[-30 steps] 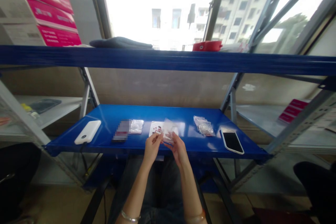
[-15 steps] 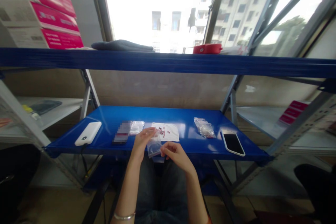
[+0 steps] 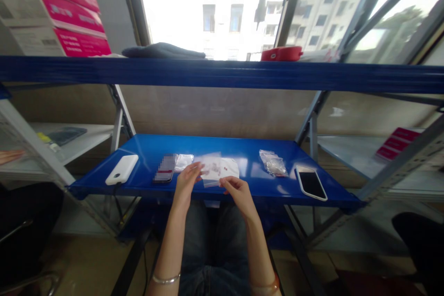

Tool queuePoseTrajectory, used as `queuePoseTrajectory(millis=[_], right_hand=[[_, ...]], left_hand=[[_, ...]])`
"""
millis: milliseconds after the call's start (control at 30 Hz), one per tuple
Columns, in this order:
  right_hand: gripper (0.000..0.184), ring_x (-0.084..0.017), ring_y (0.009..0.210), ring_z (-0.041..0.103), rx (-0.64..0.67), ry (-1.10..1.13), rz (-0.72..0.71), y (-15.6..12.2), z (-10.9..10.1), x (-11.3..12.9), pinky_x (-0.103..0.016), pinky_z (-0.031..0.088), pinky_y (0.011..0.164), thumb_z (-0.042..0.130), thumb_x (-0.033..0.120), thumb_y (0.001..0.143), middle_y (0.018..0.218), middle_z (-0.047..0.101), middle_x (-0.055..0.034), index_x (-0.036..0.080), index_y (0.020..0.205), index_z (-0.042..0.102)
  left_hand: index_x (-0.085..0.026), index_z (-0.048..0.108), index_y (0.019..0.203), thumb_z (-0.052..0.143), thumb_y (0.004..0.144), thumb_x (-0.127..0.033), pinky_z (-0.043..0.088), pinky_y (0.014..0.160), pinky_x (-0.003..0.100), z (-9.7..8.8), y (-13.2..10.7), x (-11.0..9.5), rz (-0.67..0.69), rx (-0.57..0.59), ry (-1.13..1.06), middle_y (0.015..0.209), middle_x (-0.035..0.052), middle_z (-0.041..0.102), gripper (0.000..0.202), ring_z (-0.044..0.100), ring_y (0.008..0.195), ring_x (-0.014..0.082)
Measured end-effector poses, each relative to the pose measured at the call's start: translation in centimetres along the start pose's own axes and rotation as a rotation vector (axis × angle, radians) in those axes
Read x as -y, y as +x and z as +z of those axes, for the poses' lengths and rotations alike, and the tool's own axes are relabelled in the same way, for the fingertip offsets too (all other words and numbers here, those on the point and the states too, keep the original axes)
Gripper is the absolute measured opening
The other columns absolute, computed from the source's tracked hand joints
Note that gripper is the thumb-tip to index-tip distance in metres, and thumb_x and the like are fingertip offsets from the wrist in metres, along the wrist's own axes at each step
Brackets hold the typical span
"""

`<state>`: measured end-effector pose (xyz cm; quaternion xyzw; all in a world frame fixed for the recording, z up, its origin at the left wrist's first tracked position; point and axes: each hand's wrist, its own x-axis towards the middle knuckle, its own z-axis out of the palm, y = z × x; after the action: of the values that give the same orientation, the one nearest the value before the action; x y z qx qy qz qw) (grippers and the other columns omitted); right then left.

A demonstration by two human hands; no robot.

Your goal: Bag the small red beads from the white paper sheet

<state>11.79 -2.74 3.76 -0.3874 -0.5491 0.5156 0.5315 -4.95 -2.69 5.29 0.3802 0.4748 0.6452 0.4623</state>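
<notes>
Standing before a large window (image 3: 208,9), a blue steel shelving rack (image 3: 222,74) fills the view. Its upper shelf carries stacked cardboard boxes with magenta labels (image 3: 65,18) at the left, a folded grey cloth (image 3: 163,50) near the centre and a red case (image 3: 281,53) toward the right.

Below this shelf, a blue worktop (image 3: 243,148) extends over the person's jeans (image 3: 215,249). From left to right it holds a white power bank (image 3: 122,169) with a dark cable, a flat item obscured by pixelation (image 3: 165,167), a small clear bag (image 3: 183,162), a white sheet (image 3: 227,169), a clear bag of small contents (image 3: 274,163) and a white-framed smartphone (image 3: 311,183), lying face up.

The left hand (image 3: 187,185) and right hand (image 3: 239,194) are raised at the front of the worktop, close together, fingers curled rather than spread. Between them they pinch a clear plastic bag (image 3: 211,178), which overlaps the near left part of the white sheet; contact between the two cannot be determined.

Small red pieces (image 3: 225,166) lie on the sheet; their type is too small to identify. A silver bangle (image 3: 166,279) circles the left wrist, and an orange bracelet (image 3: 266,286) circles the right.
</notes>
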Motion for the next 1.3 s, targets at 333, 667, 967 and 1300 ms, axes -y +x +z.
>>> queuePoseTrajectory(millis=[333,667,967,1300], right_hand=[[0.032,-0.02,0.073,0.061,-0.141,0.037,0.013,0.3,-0.1,-0.4,-0.027,0.046,0.059,0.071,0.046,0.065,0.071,0.068,-0.0039,0.017,0.077,0.071],[0.027,-0.018,0.072,0.058,-0.171,0.01,-0.09,0.6,0.1,-0.9,-0.027,0.043,0.064,0.07,0.044,0.067,0.071,0.066,-0.0027,0.018,0.073,0.068],[0.029,-0.017,0.071,0.058,-0.147,0.016,-0.039,0.4,0.3,-0.8,-0.027,0.043,0.065,0.07,0.045,0.066,0.075,0.067,-0.0028,0.018,0.076,0.069],[0.025,-0.015,0.068,0.055,-0.168,0.042,-0.086,0.6,0.3,-0.9,-0.026,0.041,0.064,0.071,0.041,0.066,0.072,0.065,-0.0013,0.018,0.073,0.066]], left_hand=[[-0.016,0.068,0.069,0.076,0.057,-0.031,0.048,0.073,0.028,0.8,-1.0,0.1,0.068,0.098,0.169,0.069,0.0029,0.07,0.02,0.065,0.071,0.0179],[-0.014,0.071,0.067,0.077,0.054,-0.032,0.048,0.069,0.028,0.9,-1.2,0.0,0.042,0.044,0.159,0.061,0.003,0.068,0.022,0.063,0.064,0.0165],[-0.014,0.069,0.065,0.077,0.053,-0.032,0.048,0.067,0.027,0.8,-1.1,0.2,0.045,0.043,0.138,0.06,0.0027,0.068,0.022,0.062,0.061,0.0156],[-0.014,0.07,0.071,0.076,0.057,-0.033,0.047,0.072,0.027,0.5,-0.8,0.9,0.099,0.079,0.183,0.07,0.0039,0.07,0.024,0.063,0.07,0.0167]])
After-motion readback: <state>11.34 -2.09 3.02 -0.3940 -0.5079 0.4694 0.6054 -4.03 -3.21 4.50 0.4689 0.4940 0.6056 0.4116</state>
